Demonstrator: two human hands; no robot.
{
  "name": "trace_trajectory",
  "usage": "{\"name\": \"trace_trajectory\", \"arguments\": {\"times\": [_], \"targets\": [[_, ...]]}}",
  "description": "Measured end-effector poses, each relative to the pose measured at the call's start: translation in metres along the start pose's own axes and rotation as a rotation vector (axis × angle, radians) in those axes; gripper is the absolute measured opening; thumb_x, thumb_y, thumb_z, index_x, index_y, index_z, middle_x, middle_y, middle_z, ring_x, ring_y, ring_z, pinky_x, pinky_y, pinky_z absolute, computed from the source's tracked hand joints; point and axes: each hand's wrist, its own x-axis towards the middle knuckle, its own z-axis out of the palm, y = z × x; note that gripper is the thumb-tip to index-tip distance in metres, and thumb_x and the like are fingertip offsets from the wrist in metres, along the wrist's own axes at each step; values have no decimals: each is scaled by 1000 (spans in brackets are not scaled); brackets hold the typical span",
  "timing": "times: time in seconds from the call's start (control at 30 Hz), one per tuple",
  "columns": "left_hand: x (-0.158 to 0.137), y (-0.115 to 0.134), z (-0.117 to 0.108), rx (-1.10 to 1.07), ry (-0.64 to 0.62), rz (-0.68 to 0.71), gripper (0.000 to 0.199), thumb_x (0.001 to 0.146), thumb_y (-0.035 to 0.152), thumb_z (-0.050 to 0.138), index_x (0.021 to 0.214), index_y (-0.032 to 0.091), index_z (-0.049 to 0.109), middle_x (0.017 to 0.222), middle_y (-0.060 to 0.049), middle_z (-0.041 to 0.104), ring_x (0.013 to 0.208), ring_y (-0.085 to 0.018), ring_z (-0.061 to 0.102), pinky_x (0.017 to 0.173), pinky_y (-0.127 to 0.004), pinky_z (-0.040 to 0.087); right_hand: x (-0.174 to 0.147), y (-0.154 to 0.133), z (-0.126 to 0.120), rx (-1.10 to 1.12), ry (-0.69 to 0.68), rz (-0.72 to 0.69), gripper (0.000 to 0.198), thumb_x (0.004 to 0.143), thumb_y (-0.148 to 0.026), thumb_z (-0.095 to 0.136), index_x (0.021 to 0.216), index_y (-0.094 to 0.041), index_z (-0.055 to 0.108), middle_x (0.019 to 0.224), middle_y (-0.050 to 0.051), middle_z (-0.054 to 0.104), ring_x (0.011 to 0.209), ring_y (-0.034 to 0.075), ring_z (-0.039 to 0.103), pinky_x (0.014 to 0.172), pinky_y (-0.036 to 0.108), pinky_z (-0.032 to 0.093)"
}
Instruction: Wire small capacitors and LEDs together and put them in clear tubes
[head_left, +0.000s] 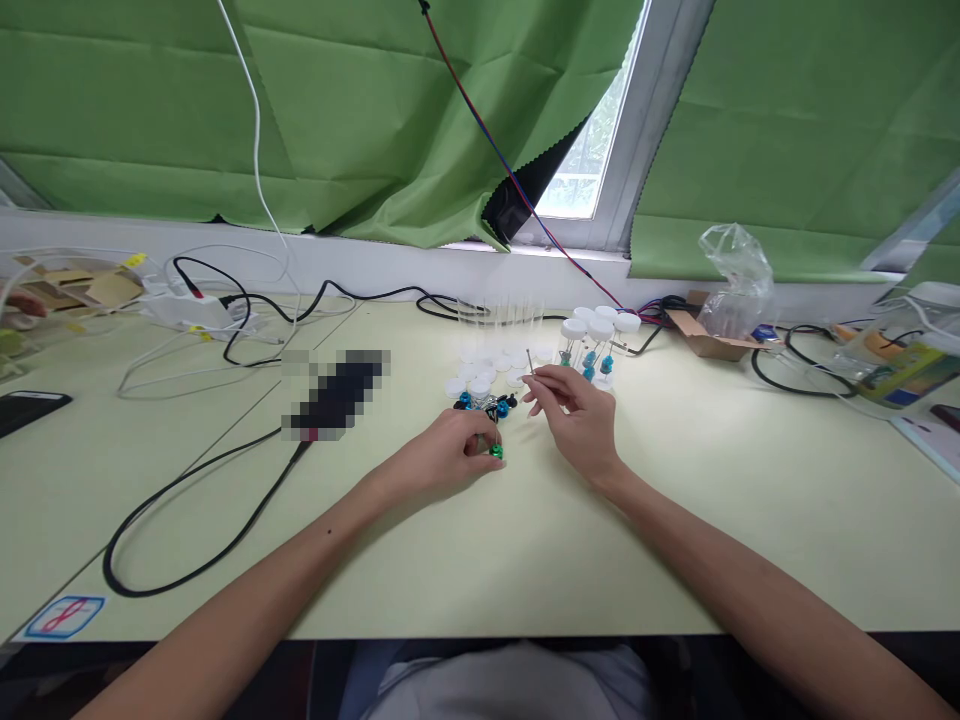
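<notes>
Pale surface point(480, 560), viewed from above. A green piece point(496, 453) is held low over or on the surface by the left hand point(454, 447); whether it is supported from below cannot be told. The left grip is nearly closed, thumb and fingers brought together around the piece and its thin stem point(496, 434). A slender rod point(530, 362) is pinched between the fingertips of the right hand point(581, 420), tip pointed upward; this grip is narrowed to the rod's width, palm turned inward. The two hands are kept apart, with bare surface between.

Just beyond the left hand, a cluster of dark and blue pieces point(502, 408) is bunched together; individual shapes are too small to be made out. Behind it, white caps point(480, 384) are spread in a loose group, and clear tubes point(501, 322) are stood upright farther back. Beyond the right hand, white-lidded containers point(598, 328) are grouped, with blue pieces point(589, 364) seen below the lids.

To the left, a dark device point(341, 395), obscured by pixelation, is joined to a looped black cable point(124, 520). At far right, a clear plastic bag point(739, 280) is set in an open cardboard box point(705, 335).
</notes>
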Motion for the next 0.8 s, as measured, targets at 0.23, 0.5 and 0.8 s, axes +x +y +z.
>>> {"name": "trace_trajectory", "arguments": {"times": [0.23,0.5,0.8], "targets": [[3,0,-13,54,250,45,22,84,41,66,91,20,72,72,0,65,59,-13,55,57,-25,41,-2,-2,2,28,-1,-8,6,91,-24,66,95,-20,68,83,4,74,64,16,70,59,30,62],[5,-6,-22,102,453,-1,22,88,38,59,95,19,68,61,2,64,54,-13,56,61,-26,45,-8,-3,5,36,-116,51,8,90,-27,66,92,-20,69,82,3,71,63,14,68,59,28,61],[6,-6,-19,109,475,34,26,91,37,55,100,16,67,78,-3,72,65,-15,63,67,-28,52,-15,-1,10,98,-326,174,11,88,-30,67,91,-20,70,79,3,74,65,15,69,64,30,63]]}}
